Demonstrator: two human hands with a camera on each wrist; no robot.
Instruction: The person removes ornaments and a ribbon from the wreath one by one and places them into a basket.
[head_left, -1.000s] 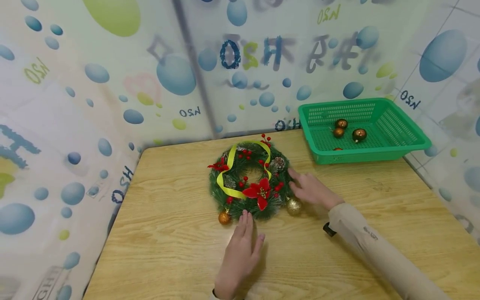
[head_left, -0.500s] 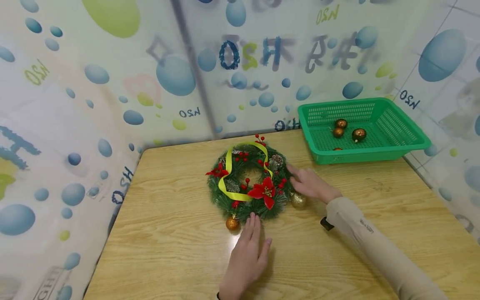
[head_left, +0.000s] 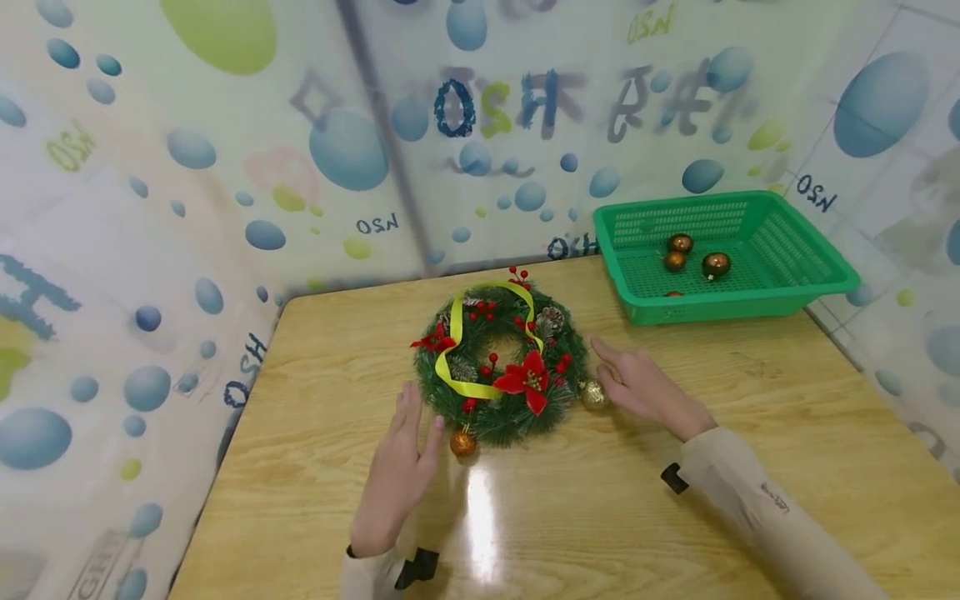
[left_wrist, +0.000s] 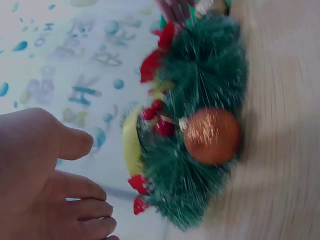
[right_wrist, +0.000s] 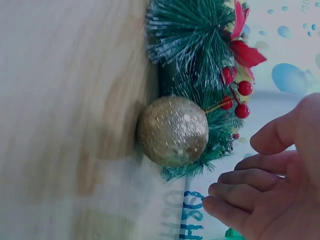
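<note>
A green Christmas wreath (head_left: 510, 421) lies on the wooden table, dressed with a yellow ribbon (head_left: 468, 389), red poinsettias (head_left: 527, 382), red berries and pine cones. An orange bauble (head_left: 462, 442) hangs at its front edge and a gold glitter bauble (head_left: 594, 395) at its right. My left hand (head_left: 393, 467) is at the wreath's front left, fingers extended, holding nothing; the left wrist view shows a gap between hand and wreath. My right hand (head_left: 645, 385) is beside the wreath's right edge near the gold bauble (right_wrist: 173, 131), fingers loosely extended with nothing in them.
A green plastic basket (head_left: 750, 304) stands at the back right of the table, with several brown and orange baubles (head_left: 716, 265) in it. Behind the table (head_left: 315, 467) hangs a patterned sheet (head_left: 495, 192) with blue and green spots.
My left hand has moved from the wreath's front edge to its left front. The wreath has turned slightly, shifting its baubles rightward. My right hand has drawn a little away to the right.
</note>
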